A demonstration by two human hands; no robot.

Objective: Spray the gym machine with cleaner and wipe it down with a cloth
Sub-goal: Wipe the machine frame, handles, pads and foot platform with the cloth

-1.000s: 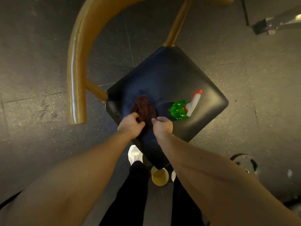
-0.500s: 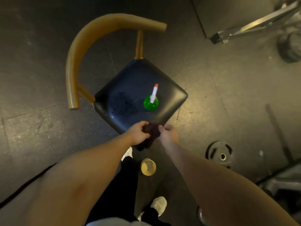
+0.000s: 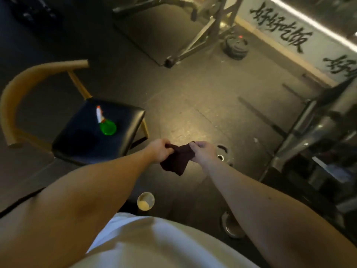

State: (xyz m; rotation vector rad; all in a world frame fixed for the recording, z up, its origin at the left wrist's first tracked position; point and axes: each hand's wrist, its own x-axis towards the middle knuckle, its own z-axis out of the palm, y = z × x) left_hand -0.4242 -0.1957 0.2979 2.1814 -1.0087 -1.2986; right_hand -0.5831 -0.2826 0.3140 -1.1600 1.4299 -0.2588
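Both hands have carried the cloth point(image 3: 177, 160) off the chair point(image 3: 123, 117) and out over the floor, while the green spray bottle point(image 3: 107, 127) with its white-and-red nozzle stays on the black seat. Left hand point(image 3: 160, 152) and right hand point(image 3: 205, 152) each pinch an upper edge with curled fingers point(image 3: 195, 145), so the dark maroon fabric hangs crumpled between them, sagging to a point. Well to the right stands the gym machine point(image 3: 301, 132), apart from the cloth.

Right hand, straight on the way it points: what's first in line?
Right hand meets the dark cloth it pinches, then the left hand; past that probably the chair seat, depth unclear.
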